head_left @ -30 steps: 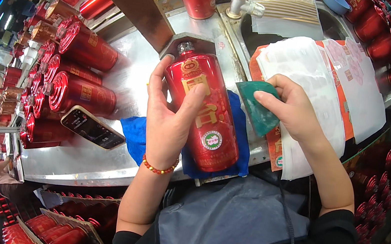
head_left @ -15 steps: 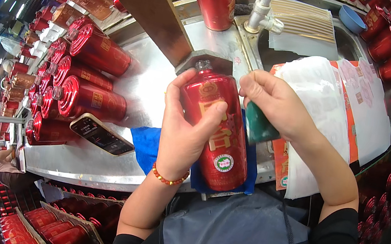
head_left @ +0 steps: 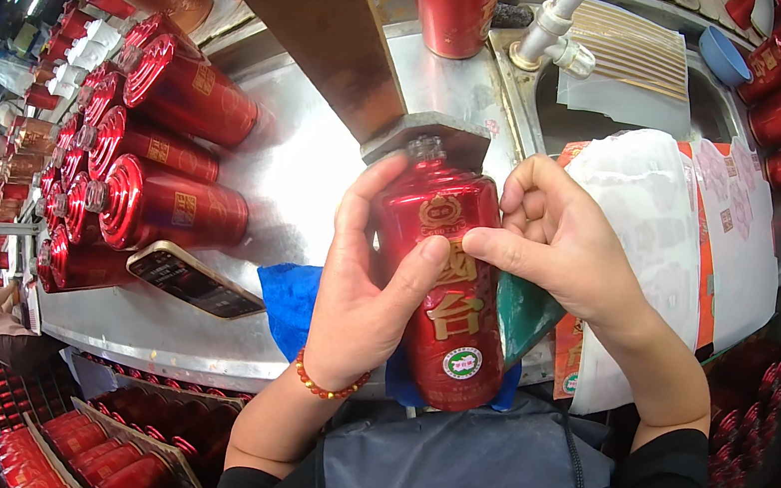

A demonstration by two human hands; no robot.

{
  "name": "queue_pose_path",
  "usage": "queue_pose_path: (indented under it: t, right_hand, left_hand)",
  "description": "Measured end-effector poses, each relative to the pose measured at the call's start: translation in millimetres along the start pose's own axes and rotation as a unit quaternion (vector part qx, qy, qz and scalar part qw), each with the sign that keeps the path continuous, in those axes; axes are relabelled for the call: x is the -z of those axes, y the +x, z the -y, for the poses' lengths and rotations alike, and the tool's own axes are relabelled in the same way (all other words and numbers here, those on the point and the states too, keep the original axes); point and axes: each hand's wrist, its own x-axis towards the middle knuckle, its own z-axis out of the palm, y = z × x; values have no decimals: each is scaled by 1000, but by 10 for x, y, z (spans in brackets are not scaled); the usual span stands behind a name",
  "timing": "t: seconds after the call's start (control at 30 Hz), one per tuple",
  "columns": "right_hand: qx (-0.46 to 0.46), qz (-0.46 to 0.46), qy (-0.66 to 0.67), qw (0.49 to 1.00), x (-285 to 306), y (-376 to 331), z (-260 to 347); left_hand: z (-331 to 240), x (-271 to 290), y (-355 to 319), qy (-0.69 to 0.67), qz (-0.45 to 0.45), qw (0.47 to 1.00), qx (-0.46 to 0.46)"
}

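Observation:
A glossy red bottle (head_left: 443, 227) with raised gold characters and a round green-and-white sticker lies tilted in front of me, its clear glass neck pointing away, against a dark angled block (head_left: 462, 139). My left hand (head_left: 361, 275) wraps its left side, thumb across the front. My right hand (head_left: 568, 235) is closed, fingers curled, with its thumb tip pressed on the bottle beside the gold lettering. Below that hand shows a green flat piece (head_left: 523, 319), like a scraper, its upper part hidden by the palm. A blue cloth (head_left: 286, 301) lies under the bottle.
Several red bottles (head_left: 175, 210) lie stacked at the left, with a phone (head_left: 194, 277) propped beside them. A brown post (head_left: 309, 15) slants overhead. White sheets (head_left: 630, 229) lie at the right, before a sink (head_left: 580, 121) with a tap (head_left: 548, 35). Another red bottle (head_left: 451, 6) stands behind.
My right hand has shifted its grip, with its thumb now on the bottle's front. More of the green piece is tucked behind the hand. The view has moved slightly.

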Motion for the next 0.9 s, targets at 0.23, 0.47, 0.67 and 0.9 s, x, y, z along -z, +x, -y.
queue_pose_path:
  t: [0.23, 0.47, 0.67, 0.9]
  right_hand:
    - [23, -11, 24, 999, 18, 8, -28]
    - [-3, -29, -44, 999, -56, -63, 55]
    - [-10, -18, -40, 999, -47, -75, 79]
    - [71, -13, -41, 997, 219, 57, -42]
  left_hand:
    - [63, 66, -49, -36, 3, 999, -27]
    - [99, 95, -96, 32, -26, 999, -15]
    - [167, 142, -91, 28, -22, 999, -19]
    - [92, 63, -78, -19, -24, 999, 13]
